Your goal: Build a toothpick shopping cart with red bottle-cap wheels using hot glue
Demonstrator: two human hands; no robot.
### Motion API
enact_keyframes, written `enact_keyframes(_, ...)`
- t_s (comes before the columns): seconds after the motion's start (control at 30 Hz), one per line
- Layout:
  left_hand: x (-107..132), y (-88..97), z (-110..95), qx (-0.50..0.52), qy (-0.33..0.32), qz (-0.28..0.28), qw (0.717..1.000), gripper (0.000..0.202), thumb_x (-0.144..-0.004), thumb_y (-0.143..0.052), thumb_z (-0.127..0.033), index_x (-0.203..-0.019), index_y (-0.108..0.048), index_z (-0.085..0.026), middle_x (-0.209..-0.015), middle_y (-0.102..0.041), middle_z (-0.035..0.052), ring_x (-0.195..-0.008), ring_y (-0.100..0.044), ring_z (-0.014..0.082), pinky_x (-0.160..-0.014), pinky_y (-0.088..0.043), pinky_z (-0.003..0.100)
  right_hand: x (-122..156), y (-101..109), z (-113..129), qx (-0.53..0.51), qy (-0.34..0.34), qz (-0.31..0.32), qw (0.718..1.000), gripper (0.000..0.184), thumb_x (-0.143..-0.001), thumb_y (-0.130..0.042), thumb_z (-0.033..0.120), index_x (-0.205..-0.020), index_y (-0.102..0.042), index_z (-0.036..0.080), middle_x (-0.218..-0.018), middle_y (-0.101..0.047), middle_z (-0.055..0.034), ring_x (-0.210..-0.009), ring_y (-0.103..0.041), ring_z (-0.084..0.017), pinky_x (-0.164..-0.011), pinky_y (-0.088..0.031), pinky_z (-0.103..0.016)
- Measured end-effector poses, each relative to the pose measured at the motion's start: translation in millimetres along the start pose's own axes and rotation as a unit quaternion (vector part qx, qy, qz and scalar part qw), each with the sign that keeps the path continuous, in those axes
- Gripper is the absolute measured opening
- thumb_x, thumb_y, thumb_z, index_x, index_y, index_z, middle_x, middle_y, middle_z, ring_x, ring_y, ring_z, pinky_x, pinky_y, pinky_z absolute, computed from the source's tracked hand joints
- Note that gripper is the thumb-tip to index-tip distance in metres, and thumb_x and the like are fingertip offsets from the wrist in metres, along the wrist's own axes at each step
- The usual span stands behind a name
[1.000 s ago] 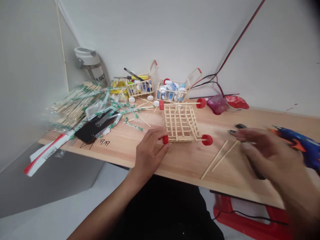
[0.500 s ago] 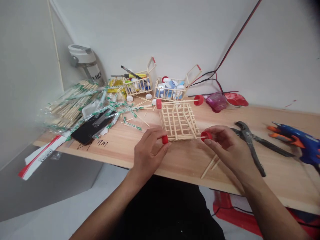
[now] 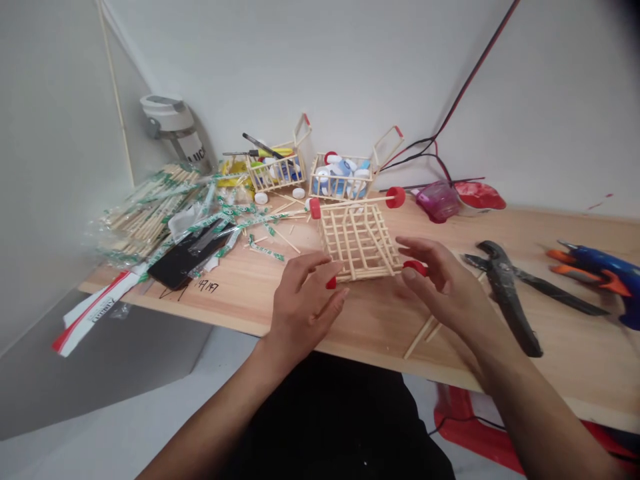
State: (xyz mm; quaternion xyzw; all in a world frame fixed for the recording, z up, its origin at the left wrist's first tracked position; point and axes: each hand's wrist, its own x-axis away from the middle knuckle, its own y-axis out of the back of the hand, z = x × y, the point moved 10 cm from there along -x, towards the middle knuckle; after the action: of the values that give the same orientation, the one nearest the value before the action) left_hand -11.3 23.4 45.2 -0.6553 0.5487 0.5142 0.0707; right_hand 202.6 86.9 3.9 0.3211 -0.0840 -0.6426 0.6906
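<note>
Red plastic bottle cap [image 3: 331, 283] sits under the curled fingers [image 3: 323, 267] of the left hand [image 3: 305, 300], at the near left corner of a wooden stick cart frame [image 3: 357, 243]; the cap is mostly hidden, so whether they grip it cannot be told. The right hand [image 3: 445, 287] is half open, its fingers [image 3: 415, 248] arched at a second red cap [image 3: 415, 267] on the near right corner; any grip there is also unclear. The frame stands on a pine tabletop [image 3: 560, 360] at centre, with two more red caps [image 3: 395, 197] on its far axle.

Upper centre, two finished stick carts stand side by side. The left cart [image 3: 273, 172] holds white and blue bottle caps under a screwdriver [image 3: 257, 153]; the right cart [image 3: 340, 177] is heaped with similar caps. Right of the hands lie pliers [image 3: 505, 293] and a blue glue gun [image 3: 595, 267]. Further left, a clear plastic bag [image 3: 150, 213] holds wrapped wooden sticks. A pink plastic cup [image 3: 439, 202] stands near the far edge.
</note>
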Motion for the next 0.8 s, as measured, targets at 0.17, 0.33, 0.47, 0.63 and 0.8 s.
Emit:
enact_keyframes(0.17,-7.5,-3.5,-9.7,-0.077,-0.055,0.045,0.995,0.04,-0.086,-0.066,-0.019,-0.125,-0.057,-0.018,-0.122,-0.058,0.0142,-0.115,-0.053,0.0253,-0.099,-0.048,0.046,-4.5,5.0,35.7,0.099,0.123,0.008,0.987,0.041,-0.092,-0.057,0.039,-0.132,-0.055,0.029,-0.147,-0.047,-0.0115,-0.137,-0.043,-0.03,-0.104,-0.045,-0.05)
enact_keyframes(0.33,-12.4,-12.9,-15.6,-0.102,-0.068,0.102,0.987,0.034,-0.089,-0.061,-0.019,-0.123,-0.059,-0.015,-0.129,-0.059,0.0137,-0.123,-0.047,0.029,-0.105,-0.044,0.049,-5.8,-1.8,49.0,0.135,0.17,0.047,0.975,0.034,-0.097,-0.049,0.033,-0.129,-0.06,0.027,-0.149,-0.044,-0.0125,-0.14,-0.039,-0.03,-0.11,-0.037,-0.054)
enact_keyframes(0.47,-13.7,-19.6,-20.6,-0.113,-0.078,0.136,0.981,0.034,-0.09,-0.059,-0.02,-0.123,-0.06,-0.011,-0.13,-0.062,0.0128,-0.127,-0.044,0.0318,-0.107,-0.042,0.05,-6.4,-2.3,51.6,0.153,0.189,0.043,0.969,0.034,-0.098,-0.047,0.031,-0.127,-0.063,0.025,-0.15,-0.043,-0.0132,-0.139,-0.039,-0.03,-0.108,-0.038,-0.054)
enact_keyframes(0.63,-16.3,-19.9,-20.7,-0.114,-0.08,0.144,0.98,0.033,-0.092,-0.056,-0.019,-0.124,-0.061,-0.013,-0.129,-0.064,0.0103,-0.127,-0.045,0.0316,-0.105,-0.043,0.051,-7.3,-1.1,54.5,0.157,0.203,0.039,0.966,0.034,-0.098,-0.047,0.032,-0.125,-0.066,0.023,-0.15,-0.043,-0.0143,-0.138,-0.04,-0.032,-0.109,-0.037,-0.055)
enact_keyframes(0.8,-17.6,-19.6,-20.1,-0.112,-0.085,0.14,0.98,0.03,-0.092,-0.056,-0.019,-0.12,-0.064,-0.012,-0.126,-0.067,0.0094,-0.126,-0.048,0.0312,-0.105,-0.043,0.051,-7.8,0.3,58.6,0.164,0.219,0.029,0.961,0.032,-0.097,-0.049,0.032,-0.12,-0.069,0.023,-0.146,-0.047,-0.0157,-0.136,-0.043,-0.034,-0.108,-0.037,-0.057)
